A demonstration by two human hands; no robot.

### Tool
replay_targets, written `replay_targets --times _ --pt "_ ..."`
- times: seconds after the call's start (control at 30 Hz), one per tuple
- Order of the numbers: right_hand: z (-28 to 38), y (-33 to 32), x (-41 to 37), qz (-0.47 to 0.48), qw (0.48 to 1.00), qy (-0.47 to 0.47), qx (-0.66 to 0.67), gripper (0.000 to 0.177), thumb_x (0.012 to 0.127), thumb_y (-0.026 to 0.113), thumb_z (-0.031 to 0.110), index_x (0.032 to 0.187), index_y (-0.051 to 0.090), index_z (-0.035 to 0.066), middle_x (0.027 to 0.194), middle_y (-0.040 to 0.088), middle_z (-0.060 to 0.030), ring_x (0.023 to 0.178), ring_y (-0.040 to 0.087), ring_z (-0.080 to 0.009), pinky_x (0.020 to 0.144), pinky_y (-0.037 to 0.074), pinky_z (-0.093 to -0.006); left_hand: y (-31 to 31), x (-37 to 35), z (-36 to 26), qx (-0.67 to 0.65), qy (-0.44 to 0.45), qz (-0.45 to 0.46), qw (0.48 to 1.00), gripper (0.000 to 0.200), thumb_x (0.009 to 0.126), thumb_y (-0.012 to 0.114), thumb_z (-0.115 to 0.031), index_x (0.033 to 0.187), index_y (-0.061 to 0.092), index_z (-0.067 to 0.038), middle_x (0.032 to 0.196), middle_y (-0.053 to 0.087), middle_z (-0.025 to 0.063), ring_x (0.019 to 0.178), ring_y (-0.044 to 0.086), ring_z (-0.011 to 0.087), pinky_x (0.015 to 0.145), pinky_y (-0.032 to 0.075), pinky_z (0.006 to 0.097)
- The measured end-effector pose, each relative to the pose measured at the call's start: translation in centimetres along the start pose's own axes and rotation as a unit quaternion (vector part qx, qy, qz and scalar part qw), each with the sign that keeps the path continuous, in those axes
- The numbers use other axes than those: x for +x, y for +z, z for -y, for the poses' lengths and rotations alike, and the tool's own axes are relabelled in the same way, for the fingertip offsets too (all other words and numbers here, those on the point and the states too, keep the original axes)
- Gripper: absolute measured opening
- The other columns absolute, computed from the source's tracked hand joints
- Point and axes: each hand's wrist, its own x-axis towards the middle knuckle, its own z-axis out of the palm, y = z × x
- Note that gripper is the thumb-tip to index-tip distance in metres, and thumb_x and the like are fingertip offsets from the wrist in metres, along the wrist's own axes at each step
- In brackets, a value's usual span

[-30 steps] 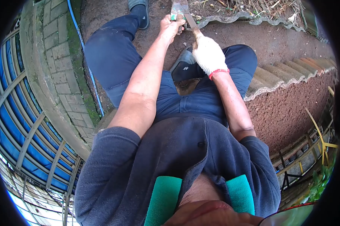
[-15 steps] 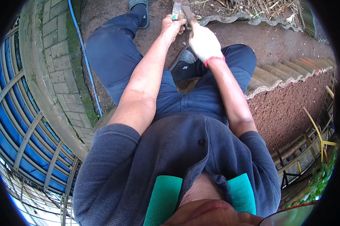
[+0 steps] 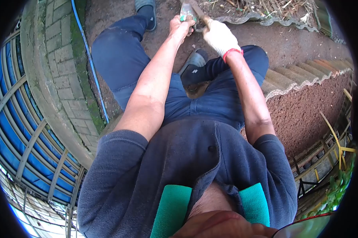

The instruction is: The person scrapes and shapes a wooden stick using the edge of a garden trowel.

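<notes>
My bare left hand [image 3: 180, 26] is closed around a small greenish piece [image 3: 186, 12] held upright near the top of the view. My right hand [image 3: 220, 36], in a white glove with a red cuff, grips the wooden handle of a blade [image 3: 199, 12] that lies against that piece. Both hands are stretched out in front of my knees, above the dirt ground. I sit with legs in dark blue trousers [image 3: 119, 55], and a dark shoe [image 3: 194, 68] is below my hands.
A curved brick wall [image 3: 60, 67] with a blue hose [image 3: 92, 67] runs along the left, beside blue mesh-covered sheeting [image 3: 16, 131]. Corrugated sheets [image 3: 302, 79] lie on the right. Dry plant debris [image 3: 262, 8] is piled at the top.
My gloved right hand has moved up and away from my body with the blade, closer to the piece in my left hand. The left hand stays almost still.
</notes>
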Motion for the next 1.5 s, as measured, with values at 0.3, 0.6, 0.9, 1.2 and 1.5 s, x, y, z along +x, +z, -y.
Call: replay_targets --times 0.3,0.6,0.9,1.2,1.5 --pt "0.1 2.1 1.9 -0.036 0.999 -0.017 0.0 0.031 0.086 0.057 0.02 0.105 0.061 -0.004 0.089 0.069 -0.0264 0.088 0.068 -0.0417 0.08 0.054 -0.0481 -0.6 -0.9 1.5 0.005 -0.012 0.003 1.0 0.017 0.084 0.074 -0.005 0.095 0.062 -0.002 0.079 0.068 0.0064 0.055 0.062 0.0123 0.047 0.048 0.0277" --pt "1.4 1.3 0.5 0.024 0.999 0.007 -0.041 0.039 0.089 0.049 0.015 0.125 0.058 0.003 0.1 0.067 -0.0281 0.097 0.065 -0.0429 0.087 0.051 -0.0491 -1.3 0.0 0.8 0.01 0.001 0.032 0.999 0.021 0.084 0.074 -0.006 0.099 0.061 -0.001 0.076 0.068 0.0065 0.055 0.062 0.0114 0.042 0.045 0.0251" --pt "-2.8 1.1 7.1 0.039 0.997 0.049 -0.039 0.04 0.082 0.052 0.019 0.111 0.066 -0.005 0.1 0.067 -0.0289 0.098 0.066 -0.0423 0.09 0.051 -0.0479 -1.0 -0.2 0.7 0.057 -0.02 -0.009 0.998 0.029 0.077 0.079 -0.001 0.099 0.06 -0.003 0.075 0.067 0.0064 0.053 0.062 0.0135 0.041 0.046 0.0275" --pt "2.1 1.1 -0.9 0.029 0.998 0.032 -0.053 0.035 0.091 0.048 0.018 0.121 0.057 0.003 0.095 0.068 -0.0266 0.092 0.065 -0.0439 0.083 0.051 -0.0524 -0.2 -0.3 0.8 0.023 -0.007 -0.006 1.0 0.028 0.078 0.078 -0.004 0.098 0.06 -0.002 0.076 0.067 0.0057 0.055 0.062 0.0126 0.043 0.045 0.0266" --pt "1.4 0.6 2.0 0.046 0.996 -0.007 -0.082 0.037 0.085 0.061 0.028 0.107 0.069 -0.001 0.105 0.068 -0.0268 0.101 0.067 -0.0398 0.09 0.053 -0.0459 -0.2 -0.7 0.4 -0.007 -0.013 0.014 1.0 0.015 0.082 0.071 -0.004 0.093 0.061 -0.002 0.071 0.066 0.0062 0.053 0.061 0.0128 0.041 0.042 0.0275"
